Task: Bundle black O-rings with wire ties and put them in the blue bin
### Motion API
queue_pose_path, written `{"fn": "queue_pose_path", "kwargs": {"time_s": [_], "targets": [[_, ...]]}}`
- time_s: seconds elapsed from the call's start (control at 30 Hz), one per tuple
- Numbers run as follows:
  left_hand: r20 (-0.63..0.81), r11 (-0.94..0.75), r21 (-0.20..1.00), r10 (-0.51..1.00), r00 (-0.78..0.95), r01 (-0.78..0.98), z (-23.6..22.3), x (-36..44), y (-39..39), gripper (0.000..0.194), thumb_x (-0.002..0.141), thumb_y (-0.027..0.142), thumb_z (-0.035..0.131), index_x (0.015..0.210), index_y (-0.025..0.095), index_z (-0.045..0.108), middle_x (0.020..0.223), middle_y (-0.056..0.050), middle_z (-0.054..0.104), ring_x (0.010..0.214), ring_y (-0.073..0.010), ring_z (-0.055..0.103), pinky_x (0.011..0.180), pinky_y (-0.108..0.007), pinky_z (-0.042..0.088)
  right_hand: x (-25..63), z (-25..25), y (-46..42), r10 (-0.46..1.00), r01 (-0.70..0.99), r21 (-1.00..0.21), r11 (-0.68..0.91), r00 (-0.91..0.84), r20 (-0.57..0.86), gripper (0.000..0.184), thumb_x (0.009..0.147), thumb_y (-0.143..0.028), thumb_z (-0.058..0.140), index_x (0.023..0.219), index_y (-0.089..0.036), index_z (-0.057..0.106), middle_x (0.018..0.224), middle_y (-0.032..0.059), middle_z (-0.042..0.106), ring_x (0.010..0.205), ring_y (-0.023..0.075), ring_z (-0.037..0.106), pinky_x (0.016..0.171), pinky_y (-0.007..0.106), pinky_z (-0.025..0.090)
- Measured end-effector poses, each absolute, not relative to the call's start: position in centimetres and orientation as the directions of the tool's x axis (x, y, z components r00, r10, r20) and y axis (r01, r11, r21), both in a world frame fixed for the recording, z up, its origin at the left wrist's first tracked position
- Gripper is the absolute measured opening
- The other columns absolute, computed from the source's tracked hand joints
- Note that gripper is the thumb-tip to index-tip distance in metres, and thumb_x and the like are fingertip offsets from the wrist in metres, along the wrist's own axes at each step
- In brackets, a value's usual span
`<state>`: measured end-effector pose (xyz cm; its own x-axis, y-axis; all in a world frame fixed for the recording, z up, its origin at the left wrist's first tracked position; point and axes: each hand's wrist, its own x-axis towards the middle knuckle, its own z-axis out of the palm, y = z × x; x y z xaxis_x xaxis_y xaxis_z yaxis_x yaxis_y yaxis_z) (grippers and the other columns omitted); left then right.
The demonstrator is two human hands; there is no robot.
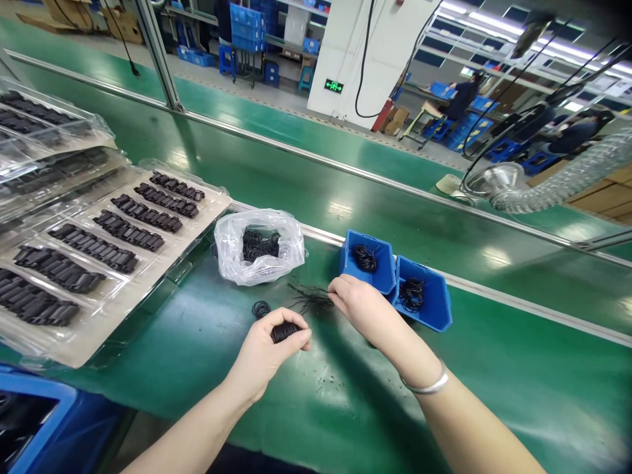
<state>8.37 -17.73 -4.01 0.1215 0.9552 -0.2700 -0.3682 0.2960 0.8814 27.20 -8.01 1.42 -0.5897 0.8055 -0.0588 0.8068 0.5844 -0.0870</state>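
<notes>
My left hand (266, 352) is closed around a bundle of black rubber rings (284, 332) above the green belt (494, 388). My right hand (358, 304) pinches the end of a loose tangle of thin black strands (309, 299) lying on the belt. A small stack of black rings (261, 309) sits just beyond my left hand. Farther ahead, a clear plastic bag (259, 247) holds more black rings. Two blue bins (368, 263) (422, 293) beyond my right hand each hold black rings.
A clear tray (128, 296) with rows of black moulded parts lies to the left, on other stacked trays. A blue crate (39, 388) stands at the lower left. A metal rail (494, 289) runs behind the bins, with a ribbed hose (557, 181) and a co-worker (461, 99) beyond.
</notes>
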Motion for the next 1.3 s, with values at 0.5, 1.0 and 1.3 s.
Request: {"fn": "queue_pose_path", "kwargs": {"time_s": [0.5,1.0,1.3], "targets": [[0.070,-0.072,0.990,0.997,0.021,0.123,-3.5,9.3,-18.0,0.020,0.086,0.024,0.070,0.067,0.017,0.070,0.080,-0.004,0.065,0.083,-0.0184,0.063,0.079,-0.029,0.049,28.4,-2.3,-16.9,0.919,0.248,-0.969,-0.002,-0.382,-0.100,0.023,0.094,-0.037,0.064,0.081,-0.018,0.064,0.065,0.0003,0.067,0.056,0.0140,0.063,0.061,0.027,0.052],[0.068,-0.066,0.987,0.998,-0.010,0.146,-2.6,11.7,-19.1,0.021,0.084,0.024,0.071,0.065,0.017,0.068,0.078,-0.004,0.065,0.083,-0.0190,0.062,0.078,-0.030,0.052,29.7,-2.9,-16.9,0.917,-0.083,-0.980,-0.183,-0.372,-0.140,0.025,0.085,-0.038,0.076,0.093,-0.015,0.072,0.069,0.0025,0.071,0.061,0.0166,0.069,0.068,0.033,0.058],[-0.385,0.392,0.837,0.918,0.097,-0.382,-2.3,9.8,-18.2,0.024,0.088,0.039,0.069,0.082,0.016,0.069,0.077,-0.001,0.059,0.073,-0.0115,0.057,0.070,-0.024,0.055,32.9,-1.4,-16.5,0.856,0.385,-0.778,0.496,-0.368,0.364,0.021,0.101,-0.021,0.049,0.095,-0.022,0.069,0.075,0.0050,0.063,0.071,0.0189,0.062,0.066,0.032,0.052]]}}
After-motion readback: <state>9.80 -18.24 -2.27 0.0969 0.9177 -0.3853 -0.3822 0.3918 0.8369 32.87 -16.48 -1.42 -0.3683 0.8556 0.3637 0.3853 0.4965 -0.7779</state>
